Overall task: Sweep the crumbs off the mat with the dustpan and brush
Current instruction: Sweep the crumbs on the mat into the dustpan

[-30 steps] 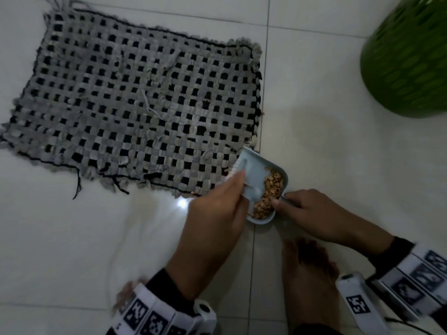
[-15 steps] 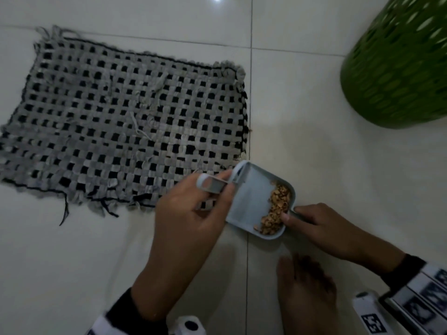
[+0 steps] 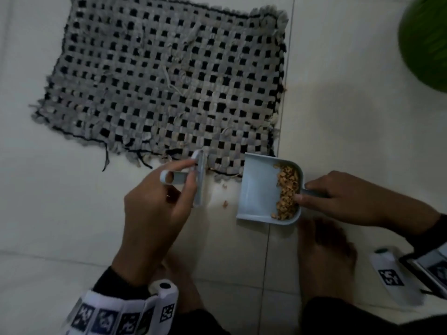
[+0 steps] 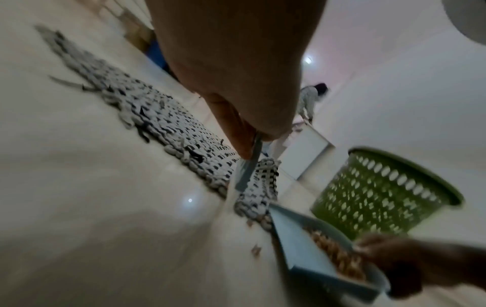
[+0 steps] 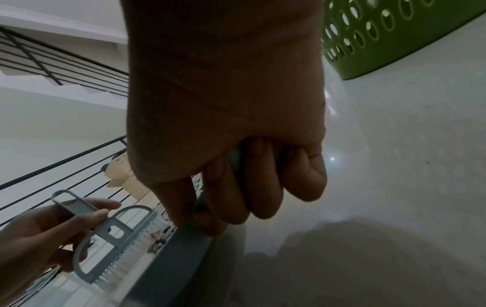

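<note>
left hand (image 3: 154, 209) gripping the small pale-blue plastic brush (image 3: 199, 180), right hand (image 3: 343, 197) holding the crumb-filled pale-blue dustpan (image 3: 258, 189); next, sweep in the stray floor crumbs (image 3: 225, 203).

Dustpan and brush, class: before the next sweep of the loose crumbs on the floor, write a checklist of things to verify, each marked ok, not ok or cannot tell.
1. Left hand grips the brush: ok.
2. Right hand holds the dustpan by its handle: ok.
3. Collected crumbs sit at the pan's back: ok.
4. Pan's open edge faces the stray crumbs on the floor: ok.
5. Pan's lip flat on the floor: cannot tell.
6. Mat free of crumbs: cannot tell.
</note>
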Action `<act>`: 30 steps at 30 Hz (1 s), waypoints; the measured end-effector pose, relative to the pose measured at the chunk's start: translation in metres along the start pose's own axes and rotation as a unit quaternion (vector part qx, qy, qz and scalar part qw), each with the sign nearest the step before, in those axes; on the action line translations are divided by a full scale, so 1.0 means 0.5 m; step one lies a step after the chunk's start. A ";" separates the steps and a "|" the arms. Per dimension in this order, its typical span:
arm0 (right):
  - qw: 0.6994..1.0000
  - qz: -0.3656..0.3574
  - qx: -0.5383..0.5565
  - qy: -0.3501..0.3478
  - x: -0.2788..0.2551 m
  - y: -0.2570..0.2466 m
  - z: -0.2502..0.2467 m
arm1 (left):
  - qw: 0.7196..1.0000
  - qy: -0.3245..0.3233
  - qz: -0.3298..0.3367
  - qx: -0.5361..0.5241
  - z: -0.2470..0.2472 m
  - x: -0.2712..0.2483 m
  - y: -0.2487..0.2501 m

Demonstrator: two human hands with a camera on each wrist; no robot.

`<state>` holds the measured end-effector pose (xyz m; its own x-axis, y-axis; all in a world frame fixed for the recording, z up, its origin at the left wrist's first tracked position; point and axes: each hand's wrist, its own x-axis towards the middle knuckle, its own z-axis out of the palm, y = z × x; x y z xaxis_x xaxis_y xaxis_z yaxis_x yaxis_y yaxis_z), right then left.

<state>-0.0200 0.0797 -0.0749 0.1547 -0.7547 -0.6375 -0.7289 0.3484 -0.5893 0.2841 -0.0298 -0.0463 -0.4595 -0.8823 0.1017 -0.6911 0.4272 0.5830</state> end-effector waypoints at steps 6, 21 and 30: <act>1.000 0.012 0.017 0.019 0.002 -0.007 0.018 | 1.000 0.014 0.010 0.016 0.000 -0.021 -0.017; 0.999 0.041 -0.022 0.022 0.024 -0.014 0.008 | 0.988 -0.114 0.103 -0.013 0.100 -0.003 0.070; 0.998 0.043 0.007 0.039 0.014 0.005 0.009 | 0.981 -0.090 0.163 -0.054 0.092 -0.021 0.106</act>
<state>-0.0180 0.0779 -0.0830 0.0381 -0.7626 -0.6458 -0.7273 0.4220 -0.5412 0.2265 0.0111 -0.0534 -0.7435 -0.6496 0.1586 -0.4325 0.6481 0.6268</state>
